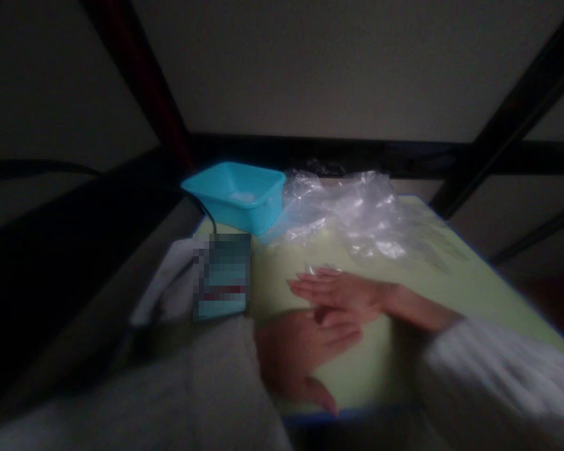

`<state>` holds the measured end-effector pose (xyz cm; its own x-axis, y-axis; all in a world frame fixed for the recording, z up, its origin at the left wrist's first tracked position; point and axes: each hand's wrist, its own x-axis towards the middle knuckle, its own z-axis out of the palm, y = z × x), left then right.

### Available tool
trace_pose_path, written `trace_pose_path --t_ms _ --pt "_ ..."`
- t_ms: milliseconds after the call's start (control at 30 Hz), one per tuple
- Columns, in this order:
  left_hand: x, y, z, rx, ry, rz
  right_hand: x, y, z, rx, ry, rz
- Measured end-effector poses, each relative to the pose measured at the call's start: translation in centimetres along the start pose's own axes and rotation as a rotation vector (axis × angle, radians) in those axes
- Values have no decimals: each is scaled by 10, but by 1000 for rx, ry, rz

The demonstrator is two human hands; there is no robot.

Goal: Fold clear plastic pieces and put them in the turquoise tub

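My left hand (305, 351) is spread over the yellow-green tabletop (371, 369), its fingers pointing right and its thumb held apart. Just beyond it lies my right hand (345, 292), flat with the fingers stretched out to the left. The two hands overlap or nearly touch near the right thumb; which, I cannot tell. Neither hand shows anything in its grasp. At the far edge of my right fingers a small shiny bit of clear plastic (316, 269) shows, partly hidden. Farther back, crumpled clear plastic bags (366, 216) spread over the table.
A turquoise plastic basin (258, 215) stands at the back left. In front of it is a flat device (224, 266) with a pixelated screen, beside a cable (210, 216) and a whitish item (169, 282). Dark frame bars (507, 119) rise behind the table. The picture is dim and blurred.
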<state>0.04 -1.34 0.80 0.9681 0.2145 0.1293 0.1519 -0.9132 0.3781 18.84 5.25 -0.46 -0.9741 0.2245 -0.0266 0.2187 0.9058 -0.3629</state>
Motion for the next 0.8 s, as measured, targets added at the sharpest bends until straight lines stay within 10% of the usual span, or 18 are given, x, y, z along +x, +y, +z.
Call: trace_pose_path --t_ms 633,800 --pt "-6 -9 7 11 19 51 3 34 -4 -58 390 260" --pt "-4 -11 4 155 238 -248 -23 12 -7 17 497 241"
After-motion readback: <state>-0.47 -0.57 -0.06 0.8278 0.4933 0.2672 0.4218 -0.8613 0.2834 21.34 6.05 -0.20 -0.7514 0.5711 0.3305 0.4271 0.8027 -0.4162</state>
